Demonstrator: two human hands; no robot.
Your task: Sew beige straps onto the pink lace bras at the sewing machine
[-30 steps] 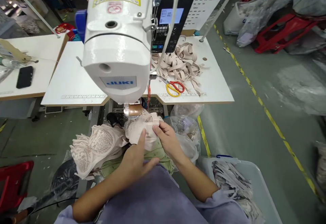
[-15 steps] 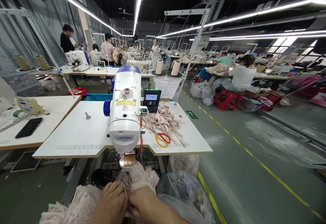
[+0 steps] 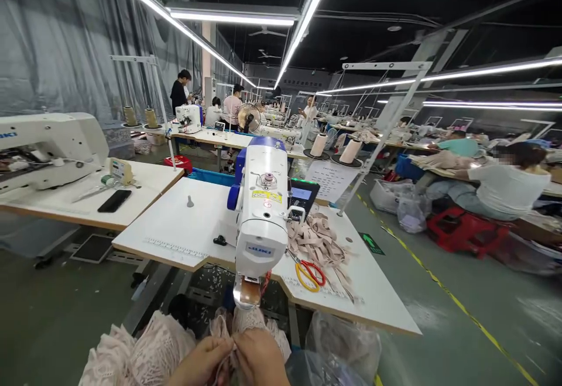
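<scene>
At the bottom of the head view, my left hand and my right hand come together in front of the sewing machine. Both sets of fingers are closed in a pinch on pale pink lace fabric; the exact edge or strip between them is partly hidden. More of the lace hangs under the machine's head, close beyond the fingertips. A large gathered heap of the same lace lies to the left of my left hand.
Scissors with red and yellow handles lie beside a pile of pinkish straps on the white table. Plastic bags stand below its right side. A phone rests on the left table. Co-workers sit and stand farther off.
The view has swung to the left, so the machine and table appear farther right and lower. My hands stay on the lace, with the left fingers now pinching nearer the right ones.
</scene>
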